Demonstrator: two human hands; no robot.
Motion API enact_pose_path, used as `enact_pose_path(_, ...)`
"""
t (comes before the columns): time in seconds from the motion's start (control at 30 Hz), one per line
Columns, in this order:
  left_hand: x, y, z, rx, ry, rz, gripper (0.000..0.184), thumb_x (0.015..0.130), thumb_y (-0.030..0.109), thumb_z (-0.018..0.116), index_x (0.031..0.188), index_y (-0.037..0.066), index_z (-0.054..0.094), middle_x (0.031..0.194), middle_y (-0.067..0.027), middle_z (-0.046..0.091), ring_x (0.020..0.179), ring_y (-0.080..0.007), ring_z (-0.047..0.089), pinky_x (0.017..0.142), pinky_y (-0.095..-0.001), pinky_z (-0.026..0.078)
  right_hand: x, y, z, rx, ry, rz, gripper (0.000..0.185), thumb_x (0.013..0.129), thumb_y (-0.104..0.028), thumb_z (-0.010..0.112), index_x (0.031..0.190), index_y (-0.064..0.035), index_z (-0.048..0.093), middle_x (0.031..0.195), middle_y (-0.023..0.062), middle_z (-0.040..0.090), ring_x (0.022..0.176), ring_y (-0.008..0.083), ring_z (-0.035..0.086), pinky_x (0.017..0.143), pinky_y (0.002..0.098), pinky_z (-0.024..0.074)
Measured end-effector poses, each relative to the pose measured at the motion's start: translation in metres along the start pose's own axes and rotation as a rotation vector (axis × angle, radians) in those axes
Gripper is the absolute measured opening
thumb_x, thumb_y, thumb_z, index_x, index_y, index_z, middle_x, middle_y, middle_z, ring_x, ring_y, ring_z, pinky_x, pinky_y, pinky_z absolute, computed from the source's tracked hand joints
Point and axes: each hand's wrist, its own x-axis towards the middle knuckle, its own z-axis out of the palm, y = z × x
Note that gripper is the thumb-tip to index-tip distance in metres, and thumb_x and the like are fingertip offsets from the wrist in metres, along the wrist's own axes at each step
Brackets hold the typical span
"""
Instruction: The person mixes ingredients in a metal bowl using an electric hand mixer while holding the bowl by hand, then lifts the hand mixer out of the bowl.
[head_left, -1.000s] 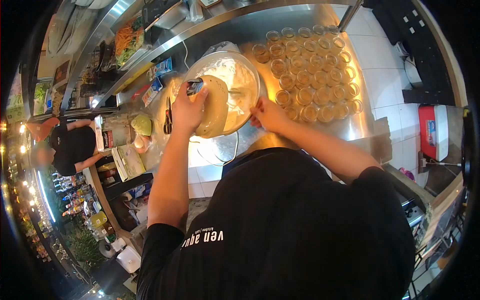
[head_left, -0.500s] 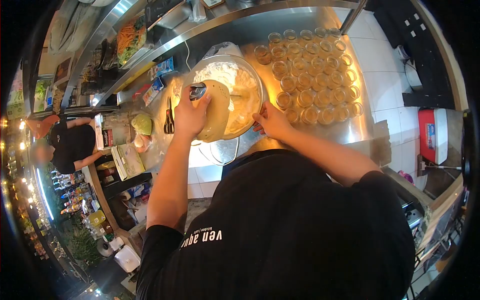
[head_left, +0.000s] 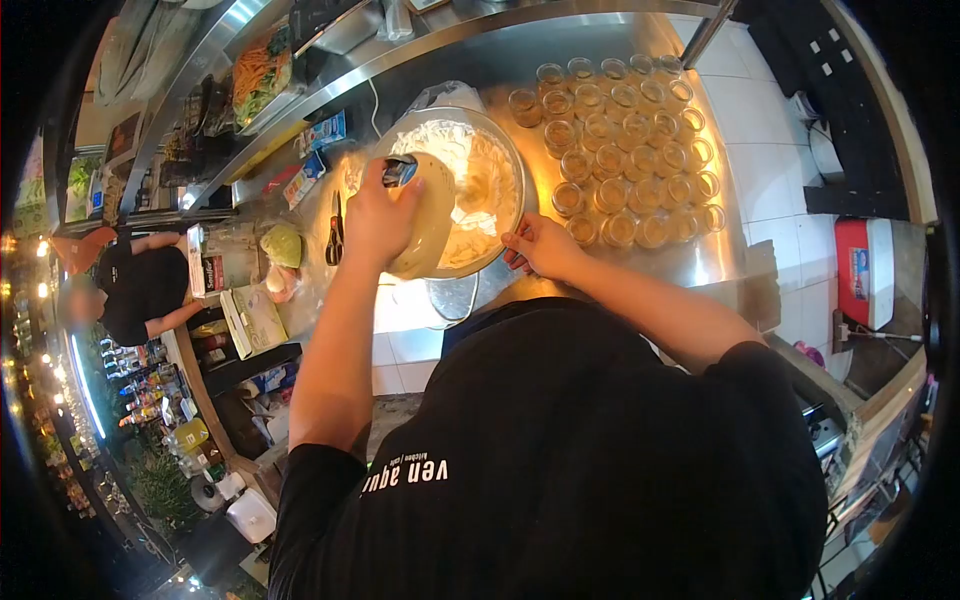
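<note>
My left hand (head_left: 382, 222) is wrapped around the handle of a cream-coloured hand mixer (head_left: 428, 225). The mixer is over a large round bowl (head_left: 522, 170), where its body hides part of the contents and most of the beaters. Inside the bowl is a pale, fluffy cream mixture (head_left: 485, 160), with whiter patches toward the far side. At the bowl's near right rim, my right hand (head_left: 545, 248) grips the edge with bent fingers. Black-handled scissors (head_left: 335, 240) lie on the counter to the left of the mixer.
Rows of small glass jars (head_left: 620, 150) fill the steel counter's right side. Packets (head_left: 305, 180), a green cabbage-like vegetable (head_left: 282, 245) and a box (head_left: 255, 322) are on the left. Another person (head_left: 145, 285) stands at far left. A metal shelf (head_left: 400, 62) spans the back.
The mixer has shifted slightly left, showing more of the mixture on the right. My right hand stays at the bowl's rim, having moved down a little.
</note>
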Motion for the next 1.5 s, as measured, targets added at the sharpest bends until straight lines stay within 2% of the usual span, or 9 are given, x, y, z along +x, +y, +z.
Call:
enact_pose_path(0.1,-0.001,-0.002,-0.009,0.059,-0.129,-0.023,0.067,0.094,0.045,0.073,0.143,0.002,0.058,0.129,-0.0288,0.07,0.12,-0.0445,0.069,0.103,-0.0483,0.054,0.001,0.001,0.0,0.006,-0.003,-0.014,0.031,0.106,-0.03,0.066,0.107,-0.0014,0.055,0.087,0.0122,0.077,0.071,0.0195,0.075,0.06,0.0326,0.0561)
enact_pose_path(0.3,0.006,-0.004,0.018,-0.084,0.114,-0.062,0.067,0.095,0.046,0.073,0.141,0.0,0.058,0.129,-0.0288,0.07,0.12,-0.045,0.068,0.103,-0.0476,0.053,-0.001,-0.004,0.0,-0.008,-0.004,0.008,0.03,0.107,-0.029,0.066,0.108,-0.0009,0.057,0.085,0.012,0.077,0.069,0.0192,0.074,0.059,0.0324,0.0553)
enact_pose_path(0.5,0.002,-0.001,-0.006,0.005,-0.117,0.017,0.062,0.095,0.045,0.073,0.137,0.0,0.061,0.124,-0.0283,0.072,0.115,-0.0458,0.07,0.099,-0.0482,0.055,0.001,-0.002,-0.004,-0.032,-0.026,-0.002,0.029,0.106,-0.029,0.066,0.108,-0.0005,0.057,0.085,0.0118,0.076,0.07,0.0191,0.074,0.062,0.0334,0.0579)
enact_pose_path(0.6,-0.002,0.007,-0.002,0.004,-0.089,0.008,0.062,0.095,0.044,0.073,0.137,0.001,0.06,0.123,-0.0277,0.072,0.114,-0.0459,0.07,0.099,-0.0481,0.055,-0.003,-0.007,-0.002,-0.041,-0.047,0.0,0.03,0.106,-0.028,0.066,0.109,0.0007,0.058,0.084,0.0119,0.076,0.071,0.0196,0.074,0.065,0.0343,0.0596)
enact_pose_path(0.67,0.004,0.002,0.014,-0.065,0.104,0.012,0.061,0.095,0.044,0.073,0.137,0.001,0.061,0.123,-0.0272,0.072,0.114,-0.0461,0.07,0.098,-0.0488,0.055,-0.004,-0.008,-0.002,-0.041,-0.049,0.01,0.031,0.106,-0.028,0.066,0.109,0.0014,0.058,0.084,0.012,0.076,0.071,0.0198,0.074,0.066,0.0348,0.0604)
enact_pose_path(0.83,0.004,-0.001,0.004,0.013,0.026,0.013,0.062,0.095,0.045,0.072,0.137,0.001,0.061,0.123,-0.0274,0.072,0.114,-0.0465,0.07,0.098,-0.0496,0.055,-0.001,-0.007,-0.006,-0.05,-0.058,0.013,0.035,0.107,-0.035,0.066,0.114,-0.0011,0.061,0.088,0.0098,0.077,0.076,0.018,0.075,0.064,0.0324,0.0591)
enact_pose_path(0.93,-0.004,0.005,-0.005,0.034,-0.039,0.033,0.06,0.096,0.045,0.072,0.136,0.001,0.061,0.122,-0.0279,0.072,0.113,-0.0469,0.07,0.097,-0.0502,0.056,0.001,-0.006,-0.006,-0.039,-0.039,0.026,0.032,0.106,-0.029,0.066,0.11,0.003,0.06,0.084,0.0129,0.076,0.072,0.0207,0.074,0.067,0.0354,0.0609)
enact_pose_path(1.37,-0.016,0.007,-0.008,0.042,-0.078,0.089,0.06,0.096,0.044,0.071,0.139,0.004,0.058,0.115,-0.0289,0.074,0.108,-0.049,0.071,0.094,-0.0535,0.056,0.001,-0.005,-0.006,-0.037,-0.048,0.012,0.033,0.105,-0.03,0.067,0.109,0.0016,0.059,0.086,0.0123,0.077,0.072,0.0188,0.075,0.059,0.032,0.0565)
enact_pose_path(1.5,-0.022,0.002,-0.017,0.106,-0.102,0.075,0.06,0.096,0.045,0.071,0.139,0.004,0.058,0.115,-0.0288,0.074,0.108,-0.0487,0.071,0.095,-0.0533,0.056,0.007,-0.005,-0.004,-0.007,0.194,-0.036,0.03,0.102,-0.028,0.073,0.107,-0.0048,0.055,0.088,0.0089,0.071,0.071,0.0184,0.07,0.057,0.0333,0.0578)
